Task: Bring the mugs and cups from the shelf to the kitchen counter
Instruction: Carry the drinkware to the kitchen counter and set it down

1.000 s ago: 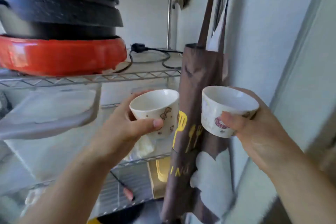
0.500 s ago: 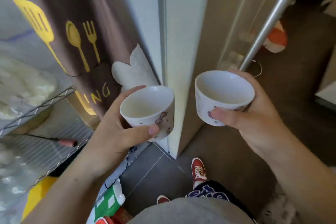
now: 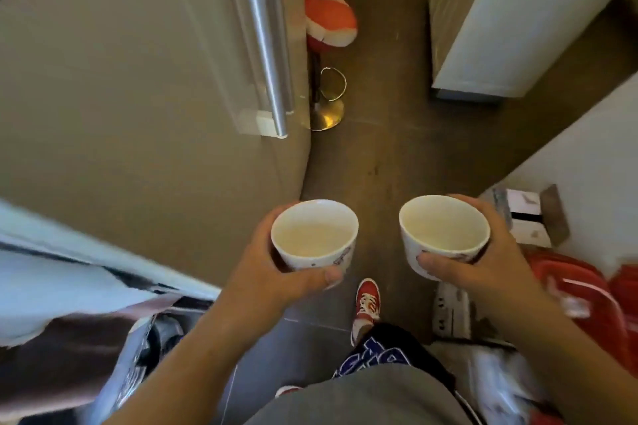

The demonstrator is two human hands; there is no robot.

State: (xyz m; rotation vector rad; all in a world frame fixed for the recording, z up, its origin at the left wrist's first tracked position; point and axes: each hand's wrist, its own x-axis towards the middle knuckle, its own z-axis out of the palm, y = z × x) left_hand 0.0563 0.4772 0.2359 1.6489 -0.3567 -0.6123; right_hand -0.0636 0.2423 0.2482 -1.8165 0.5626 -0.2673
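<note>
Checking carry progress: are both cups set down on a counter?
No. The left hand grips one white cup and the right hand grips the other cup, both held over the floor.

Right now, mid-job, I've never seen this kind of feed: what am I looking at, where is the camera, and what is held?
No machine here: these are a person's two bare hands. The one picture comes from a camera worn on the head, looking forward and down. The left hand grips a white cup; the right hand grips a second white cup. Both stand upright and look empty. Beneath them are a dark floor and a red shoe.
</note>
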